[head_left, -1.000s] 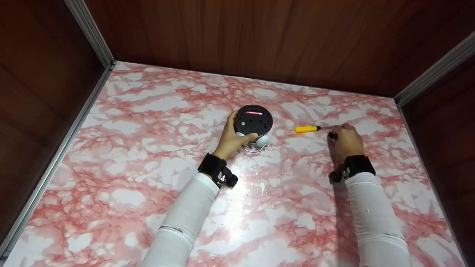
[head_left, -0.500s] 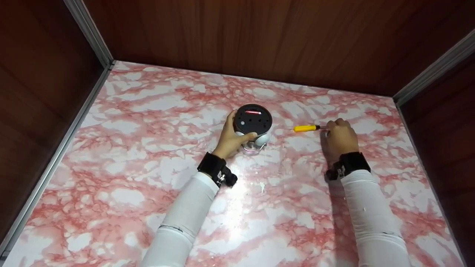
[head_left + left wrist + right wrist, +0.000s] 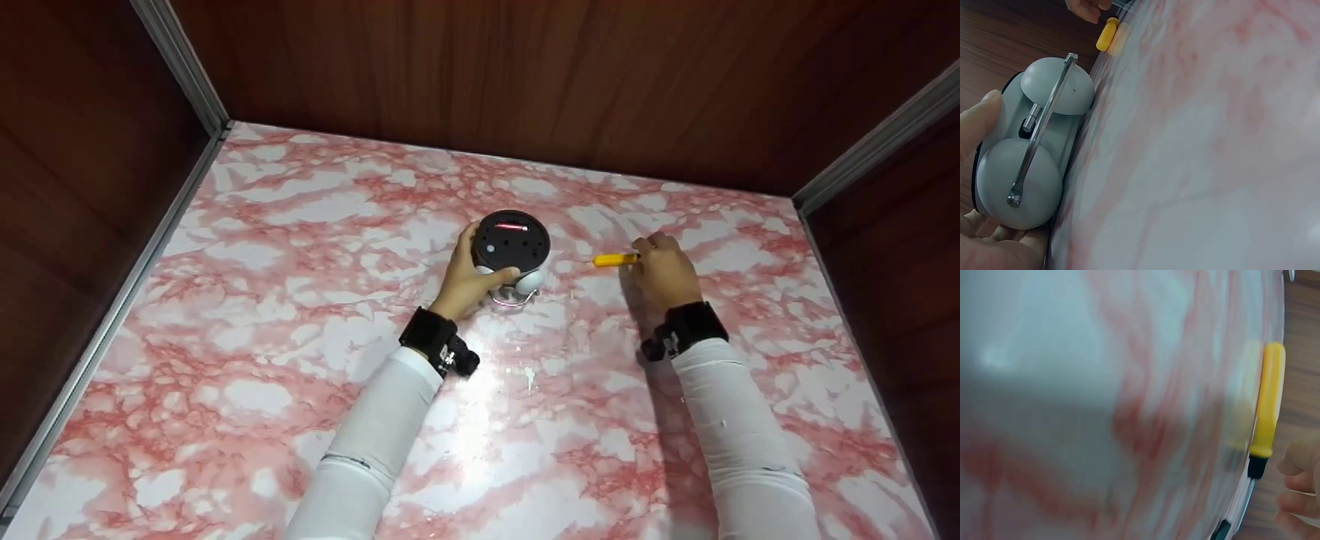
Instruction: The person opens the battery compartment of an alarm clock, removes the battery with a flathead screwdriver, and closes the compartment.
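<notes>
Held in my left hand (image 3: 469, 281) is a twin-bell alarm clock (image 3: 517, 251), its round black back turned up. A red-lit battery (image 3: 512, 226) shows in a slot of that back. In the left wrist view, two pale bells (image 3: 1019, 183) and a metal handle (image 3: 1041, 132) face the camera, with my thumb and fingers on either side of the body. A screwdriver (image 3: 615, 259) with a yellow handle lies to the clock's right. My right hand (image 3: 666, 274) hovers close to the screwdriver's shaft end, fingers loosely curled and holding nothing; in the right wrist view they are beside its black collar.
A small black piece (image 3: 1221, 530) lies beside the screwdriver's shaft in the right wrist view. The red-and-white marbled table (image 3: 375, 420) is bounded by dark wooden panels (image 3: 525, 82) at the back and both sides, with metal strips in the corners.
My right hand has moved left along the screwdriver from its shaft towards the yellow handle, away from the small black piece at its fingers. My left hand and the clock have hardly moved.
</notes>
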`<state>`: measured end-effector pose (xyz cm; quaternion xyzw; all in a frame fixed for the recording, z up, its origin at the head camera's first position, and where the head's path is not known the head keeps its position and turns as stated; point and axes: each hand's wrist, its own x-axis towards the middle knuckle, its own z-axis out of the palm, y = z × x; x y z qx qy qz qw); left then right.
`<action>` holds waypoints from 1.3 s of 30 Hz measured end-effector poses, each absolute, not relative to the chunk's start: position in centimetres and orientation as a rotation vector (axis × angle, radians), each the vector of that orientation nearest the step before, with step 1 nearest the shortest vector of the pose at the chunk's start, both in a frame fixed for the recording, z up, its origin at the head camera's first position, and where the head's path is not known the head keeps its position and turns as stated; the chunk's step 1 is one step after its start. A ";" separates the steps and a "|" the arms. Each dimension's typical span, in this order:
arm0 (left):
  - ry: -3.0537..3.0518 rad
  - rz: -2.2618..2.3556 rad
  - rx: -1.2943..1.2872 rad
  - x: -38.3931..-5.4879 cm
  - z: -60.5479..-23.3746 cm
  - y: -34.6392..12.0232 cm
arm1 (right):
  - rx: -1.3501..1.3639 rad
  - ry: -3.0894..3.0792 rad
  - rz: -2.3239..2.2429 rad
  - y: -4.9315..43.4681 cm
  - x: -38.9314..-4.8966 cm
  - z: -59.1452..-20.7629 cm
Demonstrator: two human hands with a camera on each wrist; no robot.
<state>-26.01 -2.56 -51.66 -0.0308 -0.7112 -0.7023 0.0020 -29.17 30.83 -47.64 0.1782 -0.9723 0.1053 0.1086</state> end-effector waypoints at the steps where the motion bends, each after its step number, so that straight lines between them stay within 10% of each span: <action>1: -2.231 -2.202 -0.097 -26.0 -51.7 -2.6 | 0.532 -2.872 0.310 30.6 -29.2 -47.7; 39: -2.202 -2.233 -0.102 -26.0 -51.9 -2.6 | 0.836 -3.026 0.364 27.3 -30.7 -48.5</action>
